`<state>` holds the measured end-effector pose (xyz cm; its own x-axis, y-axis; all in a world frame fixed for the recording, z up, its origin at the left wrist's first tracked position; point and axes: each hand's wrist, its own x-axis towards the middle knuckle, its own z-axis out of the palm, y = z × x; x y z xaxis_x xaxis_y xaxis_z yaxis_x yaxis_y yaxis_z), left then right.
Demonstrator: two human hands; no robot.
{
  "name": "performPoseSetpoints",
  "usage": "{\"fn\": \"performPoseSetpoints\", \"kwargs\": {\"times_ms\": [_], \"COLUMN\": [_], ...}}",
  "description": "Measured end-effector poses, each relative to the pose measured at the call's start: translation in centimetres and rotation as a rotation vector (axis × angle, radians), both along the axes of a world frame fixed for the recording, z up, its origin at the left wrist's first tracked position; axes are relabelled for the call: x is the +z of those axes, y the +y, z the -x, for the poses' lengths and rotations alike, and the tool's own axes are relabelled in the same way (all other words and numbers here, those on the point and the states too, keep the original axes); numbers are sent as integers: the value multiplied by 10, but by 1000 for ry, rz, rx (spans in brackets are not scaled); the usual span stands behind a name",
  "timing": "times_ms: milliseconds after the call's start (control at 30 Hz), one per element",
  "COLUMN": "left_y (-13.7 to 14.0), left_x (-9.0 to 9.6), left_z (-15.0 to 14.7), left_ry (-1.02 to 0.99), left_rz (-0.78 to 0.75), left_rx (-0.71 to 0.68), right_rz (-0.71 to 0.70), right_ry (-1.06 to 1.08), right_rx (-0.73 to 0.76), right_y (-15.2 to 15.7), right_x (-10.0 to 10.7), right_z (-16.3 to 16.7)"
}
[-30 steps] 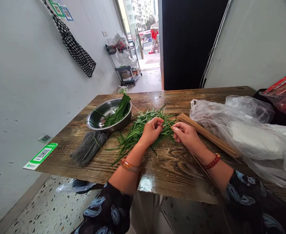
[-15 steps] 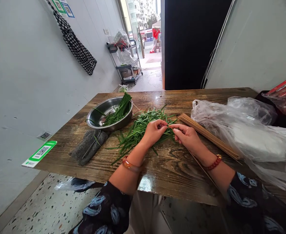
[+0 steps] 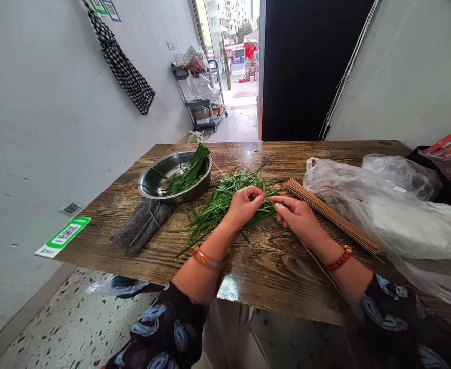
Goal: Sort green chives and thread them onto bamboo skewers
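Observation:
Over a loose pile of green garlic chives (image 3: 210, 207), my two hands meet fingertip to fingertip. My left hand (image 3: 244, 205) pinches a chive leaf between thumb and forefinger. In my right hand (image 3: 295, 214) is a thin bamboo skewer (image 3: 318, 263), its long end trailing back under the wrist toward the table's front edge. The skewer tip lies at the left fingertips; whether it pierces the leaf is too small to tell. A bundle of bamboo skewers (image 3: 333, 217) lies just right of my right hand.
A steel basin (image 3: 145, 190) holding more chives (image 3: 195, 171) stands at the back left of the wooden table (image 3: 260, 266). In front of it lies a dark grey cloth bundle (image 3: 139, 230). Clear plastic bags (image 3: 406, 220) cover the right side. A QR-code card (image 3: 64, 236) sits at the left edge.
The camera view has shifted slightly. My hands stay together over the pile, with only a small movement at the fingertips; both grips remain the same.

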<state>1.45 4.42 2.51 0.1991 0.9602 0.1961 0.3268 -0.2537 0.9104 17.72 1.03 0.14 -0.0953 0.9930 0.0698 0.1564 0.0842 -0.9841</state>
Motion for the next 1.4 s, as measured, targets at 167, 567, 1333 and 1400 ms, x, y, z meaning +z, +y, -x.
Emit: {"fn": "performPoseSetpoints", "kwargs": {"times_ms": [167,567,1333,1400], "left_y": [-1,-1,13,12], "left_x": [1,0,-13,-16], "left_z": [-1,0,8,8], "left_ry": [-19,90,427,577], "left_rz": [6,-106,-341,-393], "left_rx": [-16,-37,17,-31], "right_rz": [2,4,-3,-1], "right_ry": [-12,-4,61,68], "right_rx": [1,-12,-68,-74], "right_y": [0,0,7,7], "right_x": [0,-1,-14,-13], "right_z": [-1,0,-3,-3]}}
